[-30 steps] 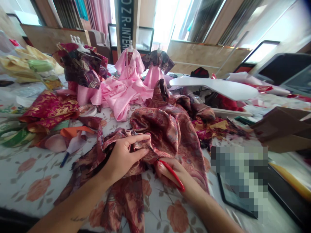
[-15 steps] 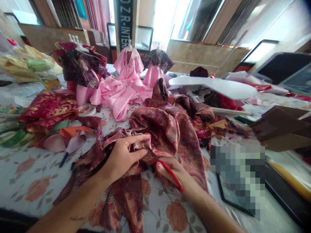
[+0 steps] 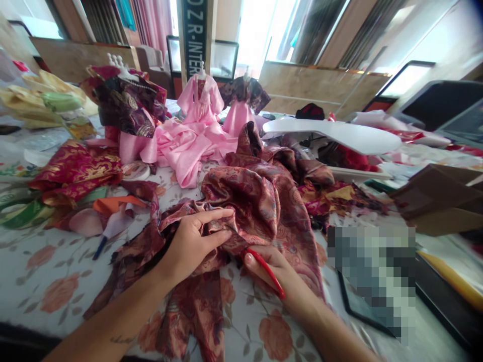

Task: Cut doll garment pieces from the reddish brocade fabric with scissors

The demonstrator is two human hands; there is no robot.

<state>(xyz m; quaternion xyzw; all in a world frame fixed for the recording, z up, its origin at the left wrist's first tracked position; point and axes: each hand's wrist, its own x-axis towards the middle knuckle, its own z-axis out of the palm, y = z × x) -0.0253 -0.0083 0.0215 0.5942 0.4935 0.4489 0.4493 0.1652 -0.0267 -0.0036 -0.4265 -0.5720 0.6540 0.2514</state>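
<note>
Head view: almost nothing is changing over the last second; both hands are keeping the same place on the patterned fabric (image 3: pixel 245 188), with the right thumb showing at most a tiny shift. That is suggesting a steady hold, no visible progress in the work.

Patterned fabric is lying bunched mid-table on the floral tablecloth (image 3: pixel 56 294), one part trailing toward the wearer. Left hand (image 3: pixel 190 241) is resting on it, index finger and thumb slightly apart with a fold rising between them (other fingers are hiding, so I cannot tell how firmly it is gripping). Right hand (image 3: pixel 273 269) is closing around a red-handled tool (image 3: pixel 270 276) at the fabric's near edge, thumb pressing alongside; the working end is not showing.

Counting: two hands, one red-handled tool, one white board (image 3: pixel 332 133), one brown carton (image 3: pixel 441 198), one pink gown (image 3: pixel 201 98) standing mid-back, one dark-topped outfit (image 3: pixel 247 93) standing right of it. Patterned pieces are overlapping too much for counting.
</note>
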